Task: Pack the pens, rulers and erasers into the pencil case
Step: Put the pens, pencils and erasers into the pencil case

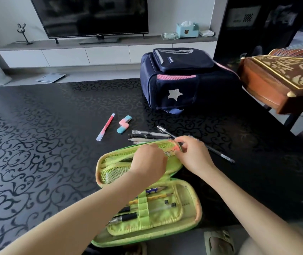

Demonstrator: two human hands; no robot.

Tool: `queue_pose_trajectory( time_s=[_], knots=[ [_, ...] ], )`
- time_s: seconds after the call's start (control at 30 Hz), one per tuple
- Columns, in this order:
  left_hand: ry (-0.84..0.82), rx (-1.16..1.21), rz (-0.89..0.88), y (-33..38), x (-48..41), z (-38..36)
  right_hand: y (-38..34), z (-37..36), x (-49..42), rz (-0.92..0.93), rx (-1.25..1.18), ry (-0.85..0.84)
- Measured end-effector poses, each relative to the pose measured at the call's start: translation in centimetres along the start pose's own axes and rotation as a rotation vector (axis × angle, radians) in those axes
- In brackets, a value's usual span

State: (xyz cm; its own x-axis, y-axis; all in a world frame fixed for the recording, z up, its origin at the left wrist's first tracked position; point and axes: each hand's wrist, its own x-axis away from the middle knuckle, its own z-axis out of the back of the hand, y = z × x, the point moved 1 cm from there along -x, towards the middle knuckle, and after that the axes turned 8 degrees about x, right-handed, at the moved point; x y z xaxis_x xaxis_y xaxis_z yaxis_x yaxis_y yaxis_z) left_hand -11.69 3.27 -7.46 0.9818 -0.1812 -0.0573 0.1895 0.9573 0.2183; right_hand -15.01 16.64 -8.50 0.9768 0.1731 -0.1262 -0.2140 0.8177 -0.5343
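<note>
Lime-green zip-around fabric pencil case lies splayed open at the near edge of the table, its lower corner overhanging that edge. Near half holds several pens under an elastic loop strip; far half has mesh pockets.

From my feed, largest first: black table with glossy scroll pattern fills most of the view, the left half bare, lots of open room there. Navy backpack with pink mesh and a silver star sits at the far right part, well apart from the case. Carved brown wooden instrument crowds the right side just beyond the table edge, so room is tight there.

Left hand is over the far half of the case, fingers curled down at the mesh; I cannot tell whether it grips anything. Right hand is pinched shut on a small clear-and-metal item at the case's top right rim; what it is I can't make out.

Cluster of black and clear pens lies just beyond the case, one long black pen running right past the right hand. Pink-and-blue gradient pen lies apart to the left, with the pink-and-teal zigzag eraser just beside it.

Room: TV on a white low cabinet, teal tissue box on it.
</note>
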Motion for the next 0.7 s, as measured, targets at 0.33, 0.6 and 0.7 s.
queue_pose_trajectory(
  time_s=[0.33,0.6,0.7],
  knots=[
    [0.223,0.08,0.09,0.8,3.3,-0.4,-0.5,1.2,1.7,0.037,-0.091,0.142],
    [0.115,0.285,0.275,0.6,2.4,0.9,-0.5,1.8,2.4,0.057,-0.133,0.176],
    [0.046,0.323,0.405,1.0,1.7,1.2,-0.5,1.9,2.5,0.064,-0.153,0.182]
  ],
)
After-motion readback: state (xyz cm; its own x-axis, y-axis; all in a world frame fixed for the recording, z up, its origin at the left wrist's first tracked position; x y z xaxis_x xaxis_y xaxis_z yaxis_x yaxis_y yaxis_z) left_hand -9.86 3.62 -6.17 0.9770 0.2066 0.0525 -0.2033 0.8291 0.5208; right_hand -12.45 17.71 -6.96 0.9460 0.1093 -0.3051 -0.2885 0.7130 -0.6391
